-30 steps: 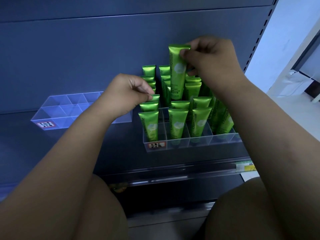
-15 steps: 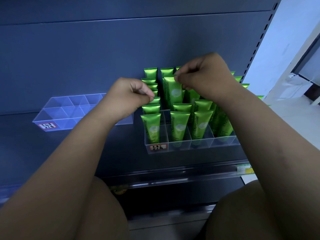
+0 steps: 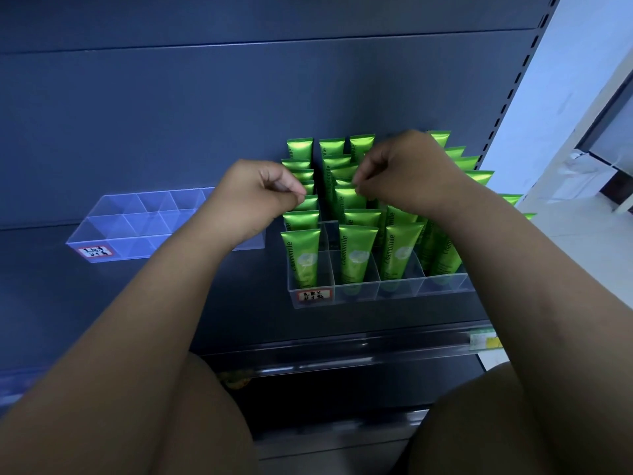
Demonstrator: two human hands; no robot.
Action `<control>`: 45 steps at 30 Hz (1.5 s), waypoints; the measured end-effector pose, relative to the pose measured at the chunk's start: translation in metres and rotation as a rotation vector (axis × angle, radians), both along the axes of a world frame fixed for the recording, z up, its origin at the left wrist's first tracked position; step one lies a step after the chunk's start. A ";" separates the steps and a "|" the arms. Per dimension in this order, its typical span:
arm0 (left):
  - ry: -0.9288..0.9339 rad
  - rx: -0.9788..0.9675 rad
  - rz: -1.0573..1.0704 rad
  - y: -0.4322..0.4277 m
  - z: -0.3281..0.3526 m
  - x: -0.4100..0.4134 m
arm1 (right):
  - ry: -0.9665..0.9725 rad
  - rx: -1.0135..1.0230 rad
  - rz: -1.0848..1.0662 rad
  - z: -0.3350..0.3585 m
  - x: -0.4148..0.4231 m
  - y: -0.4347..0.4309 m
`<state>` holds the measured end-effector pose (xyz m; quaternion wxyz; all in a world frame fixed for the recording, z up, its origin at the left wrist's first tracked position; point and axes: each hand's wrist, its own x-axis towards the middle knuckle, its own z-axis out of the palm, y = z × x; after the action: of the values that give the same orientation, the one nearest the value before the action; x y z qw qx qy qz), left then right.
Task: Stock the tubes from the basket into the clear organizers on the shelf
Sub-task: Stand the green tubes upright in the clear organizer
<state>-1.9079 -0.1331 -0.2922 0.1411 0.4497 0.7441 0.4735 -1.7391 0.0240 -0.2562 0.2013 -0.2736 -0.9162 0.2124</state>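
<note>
Several green tubes stand upright in a clear organizer point(image 3: 404, 289) on the dark shelf. My right hand point(image 3: 407, 169) hovers over the middle rows and pinches the top of one green tube point(image 3: 347, 202), which sits low in the second column among the others. My left hand point(image 3: 253, 197) is at the organizer's left column, its thumb and fingertips pinching the top edge of another tube point(image 3: 308, 203). The basket is out of view.
An empty clear organizer point(image 3: 137, 217) with a red-edged label lies on the shelf to the left, partly behind my left wrist. The shelf's front rail point(image 3: 342, 344) carries a yellow-green tag point(image 3: 484, 339). A perforated upright point(image 3: 507, 97) bounds the shelf on the right.
My right hand has lowered the tube from above the rows down into the second column. My left hand has stayed at the left column.
</note>
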 end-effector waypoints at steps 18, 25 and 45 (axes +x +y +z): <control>0.027 0.028 0.007 0.001 -0.003 0.000 | -0.089 0.076 -0.020 0.001 0.004 0.000; 0.026 0.053 0.015 0.000 -0.004 0.002 | -0.058 0.052 -0.009 0.001 0.009 -0.005; 0.561 0.032 0.233 -0.032 0.011 0.033 | 0.107 0.448 -0.073 0.002 0.007 -0.064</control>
<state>-1.8747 -0.1649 -0.2813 -0.1325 0.4766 0.7931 0.3555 -1.7319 -0.0399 -0.2538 0.3127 -0.2434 -0.9181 0.0104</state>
